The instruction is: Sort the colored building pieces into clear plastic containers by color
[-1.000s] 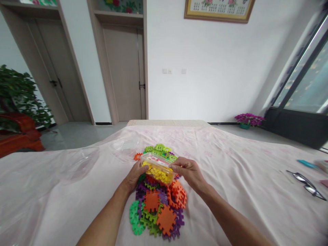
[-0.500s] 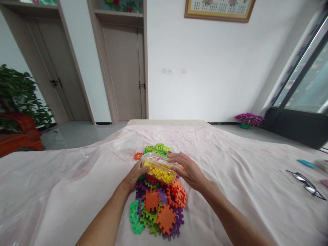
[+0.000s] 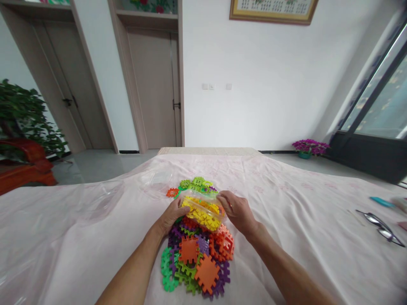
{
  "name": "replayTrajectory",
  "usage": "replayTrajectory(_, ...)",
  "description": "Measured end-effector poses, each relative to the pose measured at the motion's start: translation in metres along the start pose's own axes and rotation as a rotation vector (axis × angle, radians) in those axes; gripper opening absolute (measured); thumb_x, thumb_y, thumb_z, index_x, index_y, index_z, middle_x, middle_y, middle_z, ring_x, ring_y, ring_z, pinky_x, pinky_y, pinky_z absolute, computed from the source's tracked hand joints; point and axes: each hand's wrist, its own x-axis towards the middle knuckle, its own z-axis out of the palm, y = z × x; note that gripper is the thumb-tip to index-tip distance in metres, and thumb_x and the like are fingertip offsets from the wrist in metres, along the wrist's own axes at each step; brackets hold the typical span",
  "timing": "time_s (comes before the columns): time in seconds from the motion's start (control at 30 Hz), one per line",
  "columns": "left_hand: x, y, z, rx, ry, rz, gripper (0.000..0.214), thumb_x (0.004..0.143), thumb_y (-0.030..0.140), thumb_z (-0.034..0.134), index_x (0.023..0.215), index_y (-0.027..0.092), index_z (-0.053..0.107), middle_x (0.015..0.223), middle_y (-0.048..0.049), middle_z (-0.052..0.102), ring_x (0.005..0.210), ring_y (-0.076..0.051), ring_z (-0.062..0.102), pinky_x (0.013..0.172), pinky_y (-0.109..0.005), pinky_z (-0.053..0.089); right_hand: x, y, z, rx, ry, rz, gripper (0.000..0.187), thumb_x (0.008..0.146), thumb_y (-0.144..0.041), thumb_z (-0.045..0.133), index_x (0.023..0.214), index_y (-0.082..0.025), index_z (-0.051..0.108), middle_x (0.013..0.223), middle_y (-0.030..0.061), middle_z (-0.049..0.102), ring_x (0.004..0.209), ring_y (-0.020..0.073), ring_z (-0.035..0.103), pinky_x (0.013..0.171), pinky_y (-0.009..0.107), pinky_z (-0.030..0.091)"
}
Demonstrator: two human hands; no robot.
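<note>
A clear plastic box [image 3: 203, 199] filled with yellow toy building pieces [image 3: 205, 218] is held up, tilted, over a heap of notched plastic building pieces [image 3: 206, 271]. My left hand [image 3: 173, 214] grips the box's left end, thumb across its near side. At the far right corner, my right hand [image 3: 237, 209] has its fingers bent and pinched on the box's edge; whether they hold the lid or the rim I cannot tell. Orange, purple, and green pieces make up the heap below. Behind the box lie light green pieces [image 3: 197, 183] and an orange one [image 3: 172, 192].
A pale pink cloth [image 3: 286, 203] covers the table. Clear plastic packaging [image 3: 95, 199] lies to the left, with another clear container [image 3: 157, 180] behind it. Eyeglasses [image 3: 380, 226] and a blue object [image 3: 381, 201] rest at the far right.
My right hand has gone from fingers laid over the box's top to a pinch at its far right corner. The white and red patch on top no longer shows. The box has shifted slightly right.
</note>
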Motion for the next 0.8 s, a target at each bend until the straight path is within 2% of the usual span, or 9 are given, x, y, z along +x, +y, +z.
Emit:
replayTrajectory(0.07,0.000,0.000,-0.001,-0.011,-0.030,-0.002,0.095,0.063,0.044,0.089,0.145,0.022,0.047,0.135,-0.0128,0.063,0.128,-0.035,0.057,0.111,-0.051,0.041,0.003,0.009,0.000,-0.019,0.150,0.106,0.035,0.097,-0.046,0.045,0.091,-0.022,0.068,0.079,0.0059,0.073,0.069,0.0199,0.068,0.069,0.029,0.050)
replayTrajectory(0.13,-0.001,-0.001,-0.003,0.000,-0.032,0.017,0.100,0.061,0.043,0.091,0.148,0.025,0.045,0.140,-0.0109,0.060,0.134,-0.034,0.053,0.116,-0.049,0.036,0.005,0.020,0.000,0.004,0.235,0.204,0.037,0.097,-0.049,0.044,0.089,-0.021,0.067,0.075,0.0054,0.072,0.065,0.0195,0.067,0.067,0.029,0.050)
replayTrajectory(0.27,0.001,-0.003,-0.007,0.024,0.001,0.069,0.100,0.061,0.043,0.091,0.148,0.026,0.046,0.146,-0.0104,0.054,0.140,-0.034,0.046,0.119,-0.047,0.030,0.004,0.036,0.003,0.141,0.240,0.325,0.041,0.095,-0.054,0.046,0.090,-0.019,0.067,0.069,0.0038,0.070,0.060,0.0190,0.069,0.061,0.028,0.051)
replayTrajectory(0.47,0.005,0.012,-0.005,0.068,0.131,0.165,0.098,0.056,0.044,0.093,0.142,0.021,0.051,0.144,-0.0135,0.056,0.136,-0.038,0.049,0.114,-0.048,0.038,0.002,0.048,0.010,0.211,0.252,0.399,0.051,0.091,-0.063,0.049,0.093,-0.017,0.070,0.064,0.0037,0.069,0.058,0.0196,0.068,0.058,0.029,0.052)
replayTrajectory(0.67,0.010,0.044,0.000,0.449,0.240,0.310,0.096,0.051,0.041,0.096,0.136,0.019,0.056,0.130,-0.0120,0.063,0.126,-0.036,0.055,0.113,-0.046,0.038,0.002,0.055,0.013,0.213,0.209,0.412,0.049,0.091,-0.062,0.049,0.090,-0.018,0.071,0.064,0.0035,0.069,0.059,0.0192,0.068,0.059,0.028,0.051)
replayTrajectory(0.8,0.007,0.062,0.005,0.779,0.294,0.443,0.093,0.050,0.039,0.096,0.135,0.023,0.060,0.126,-0.0097,0.064,0.123,-0.034,0.054,0.114,-0.048,0.034,0.000,0.052,0.014,0.191,0.196,0.373,0.046,0.092,-0.058,0.049,0.089,-0.018,0.071,0.066,0.0036,0.070,0.060,0.0184,0.066,0.058,0.027,0.051)
